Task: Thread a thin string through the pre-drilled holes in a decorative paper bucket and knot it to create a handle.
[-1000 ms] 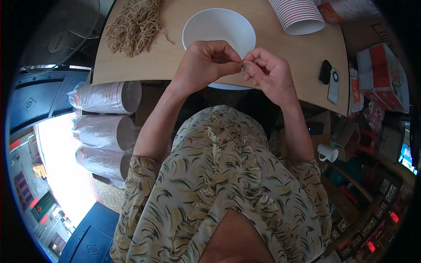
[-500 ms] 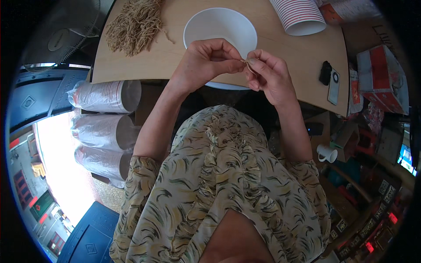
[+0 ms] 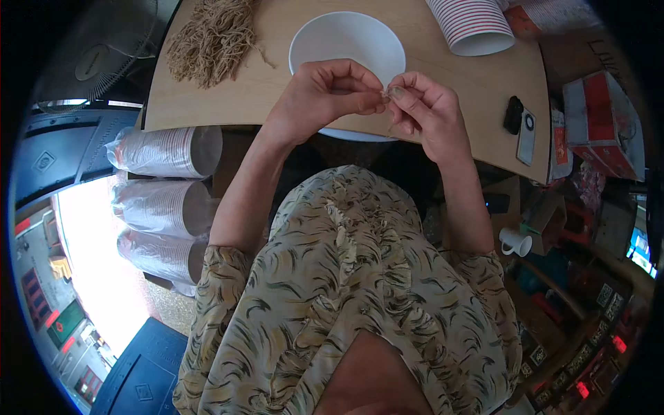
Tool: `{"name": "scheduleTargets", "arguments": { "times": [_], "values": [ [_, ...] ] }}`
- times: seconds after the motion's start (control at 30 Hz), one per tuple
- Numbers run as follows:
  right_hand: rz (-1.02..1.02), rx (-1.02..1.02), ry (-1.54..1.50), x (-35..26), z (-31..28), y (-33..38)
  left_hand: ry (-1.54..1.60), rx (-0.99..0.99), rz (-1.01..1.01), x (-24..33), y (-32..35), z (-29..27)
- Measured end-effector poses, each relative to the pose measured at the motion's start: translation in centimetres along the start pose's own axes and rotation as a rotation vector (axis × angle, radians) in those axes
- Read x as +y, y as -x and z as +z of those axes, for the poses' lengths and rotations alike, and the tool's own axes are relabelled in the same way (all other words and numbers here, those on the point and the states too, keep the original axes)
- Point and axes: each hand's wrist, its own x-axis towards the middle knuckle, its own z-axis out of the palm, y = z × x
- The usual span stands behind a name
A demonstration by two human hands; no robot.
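Note:
My left hand [image 3: 325,97] and my right hand [image 3: 432,117] meet above the near edge of the table, fingertips almost touching. Each is closed in a pinch of thumb and fingers on a thin tan strand [image 3: 385,95]. Most of the strand is hidden by the fingers; a fine end hangs below the right fingers. Just beyond the hands is a white bowl [image 3: 346,34], partly covered by them, and nothing shows in its visible part. At the far left of the table lies a tangled heap of similar tan, stringy strands [image 3: 211,45].
Stacked paper cups [image 3: 477,28] lie at the far right of the table. A phone [image 3: 526,137] and a small black object [image 3: 512,115] lie near its right edge. Wrapped cup stacks [image 3: 162,152] are at the left, a mug [image 3: 515,242] and a carton [image 3: 602,124] at the right.
My fingertips have shifted slightly on the strand, and the right hand has turned a little. Less of the strand shows between them. The bowl and heap have stayed put.

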Motion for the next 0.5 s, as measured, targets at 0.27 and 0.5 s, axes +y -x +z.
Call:
{"name": "scheduleTargets", "arguments": {
  "times": [0.27,0.5],
  "values": [
    [0.022,-0.057,-0.088,-0.35,0.09,-0.01,0.024,-0.018,-0.022,0.17,-0.07,-0.29],
    [-0.003,-0.045,-0.035,0.12,0.08,-0.18,-0.027,-0.035,-0.025,0.45,0.02,-0.12]
  ]
}}
